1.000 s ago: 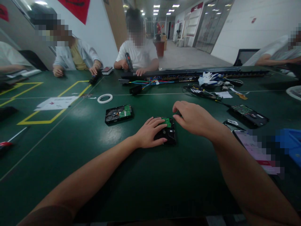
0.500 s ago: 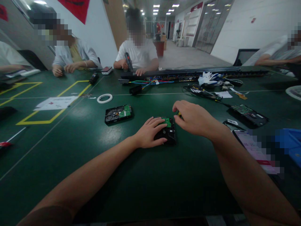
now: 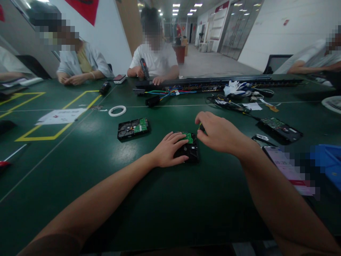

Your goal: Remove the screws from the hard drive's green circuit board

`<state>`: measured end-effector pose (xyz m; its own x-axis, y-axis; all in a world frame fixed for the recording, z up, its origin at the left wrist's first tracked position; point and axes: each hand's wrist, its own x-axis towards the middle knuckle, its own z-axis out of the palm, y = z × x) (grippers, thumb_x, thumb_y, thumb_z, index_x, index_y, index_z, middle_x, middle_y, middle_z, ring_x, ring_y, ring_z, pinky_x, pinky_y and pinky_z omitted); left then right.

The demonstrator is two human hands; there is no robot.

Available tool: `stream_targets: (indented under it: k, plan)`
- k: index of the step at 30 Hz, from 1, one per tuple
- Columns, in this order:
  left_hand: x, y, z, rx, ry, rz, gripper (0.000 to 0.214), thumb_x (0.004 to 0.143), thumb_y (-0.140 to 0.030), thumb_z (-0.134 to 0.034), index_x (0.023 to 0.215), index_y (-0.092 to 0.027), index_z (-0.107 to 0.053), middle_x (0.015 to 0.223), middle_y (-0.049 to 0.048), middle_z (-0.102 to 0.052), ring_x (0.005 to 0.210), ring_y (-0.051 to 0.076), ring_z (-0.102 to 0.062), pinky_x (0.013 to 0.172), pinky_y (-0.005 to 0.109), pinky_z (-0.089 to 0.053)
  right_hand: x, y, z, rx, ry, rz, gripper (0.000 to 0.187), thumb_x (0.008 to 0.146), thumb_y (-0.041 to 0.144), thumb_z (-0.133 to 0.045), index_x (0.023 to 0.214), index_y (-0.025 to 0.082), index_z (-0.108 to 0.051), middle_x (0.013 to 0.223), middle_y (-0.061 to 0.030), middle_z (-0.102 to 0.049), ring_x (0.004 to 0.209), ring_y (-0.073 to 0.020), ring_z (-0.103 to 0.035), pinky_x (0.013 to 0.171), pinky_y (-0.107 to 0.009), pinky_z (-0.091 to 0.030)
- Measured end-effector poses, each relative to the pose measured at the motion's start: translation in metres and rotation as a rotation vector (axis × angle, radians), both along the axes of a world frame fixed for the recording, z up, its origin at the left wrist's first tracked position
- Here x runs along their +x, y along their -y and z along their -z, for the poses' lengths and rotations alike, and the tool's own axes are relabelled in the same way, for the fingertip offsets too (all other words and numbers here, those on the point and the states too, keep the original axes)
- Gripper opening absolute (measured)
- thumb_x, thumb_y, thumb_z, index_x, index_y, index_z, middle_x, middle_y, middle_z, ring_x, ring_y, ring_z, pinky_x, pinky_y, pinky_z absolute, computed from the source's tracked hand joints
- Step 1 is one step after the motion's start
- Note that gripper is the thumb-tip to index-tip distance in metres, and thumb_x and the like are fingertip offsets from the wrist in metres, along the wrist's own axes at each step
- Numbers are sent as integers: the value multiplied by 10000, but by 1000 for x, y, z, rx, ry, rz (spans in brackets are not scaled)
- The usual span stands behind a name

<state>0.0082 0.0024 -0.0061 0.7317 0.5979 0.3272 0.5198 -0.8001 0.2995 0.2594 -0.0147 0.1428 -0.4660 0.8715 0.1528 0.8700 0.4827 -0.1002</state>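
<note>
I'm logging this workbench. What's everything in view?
Table: one, green, foreground
Middle hard drive: one, black-green, centre
Left hard drive: one, black-green, left of it
Right hard drive: one, black-green, right side
Tape roll: one, white, beyond left drive
Large sheet: one, white, left
Outlines: two, yellow, left
Long-shafted tool: one, red-silver, left edge
Phone: one, pinkish screen, right
Container: one, blue, right edge
Gloves: count unclear, white-blue, far side
Cables: several, mixed colours, far side
Long bars: several, dark, far edge
Co-workers: at least four, pale tops, around table
Left hand: one, bare, on middle hard drive
Right hand: one, bare, right of it, pinching a mostly hidden item
</note>
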Motion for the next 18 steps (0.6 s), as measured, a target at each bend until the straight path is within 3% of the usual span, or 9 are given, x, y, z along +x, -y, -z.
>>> stream_targets:
  k: [7,13,18]
  plan:
    - [0,-1,0,-19,-2,1,728,1043,-654,-661,1641,-254,-549,1721,170,-521,1639,432,-434,1377,715,-255,-3,0,0,6,25,28,204,1044,286,-592,1215,180,-625,1217,-150,-763,1022,-319,-724,835,-417,-477]
    - [-1,-1,1,-12,-7,0,725,1051,-660,-647,1640,-248,-552,1732,169,-509,1646,420,-428,1382,701,-259,-1,-1,0,-15,-11,-27,225,1003,209,-598,1223,174,-628,1229,-147,-767,1017,-295,-724,845,-400,-475]
    - [-1,-1,1,-14,-8,-2,721,1054,-660,-643,1637,-245,-556,1733,168,-509,1649,418,-423,1383,705,-255,-6,1,-4,-1,64,71,281,1069,377,-631,1258,171,-658,1128,-153,-816,955,-338,-756,753,-406,-452]
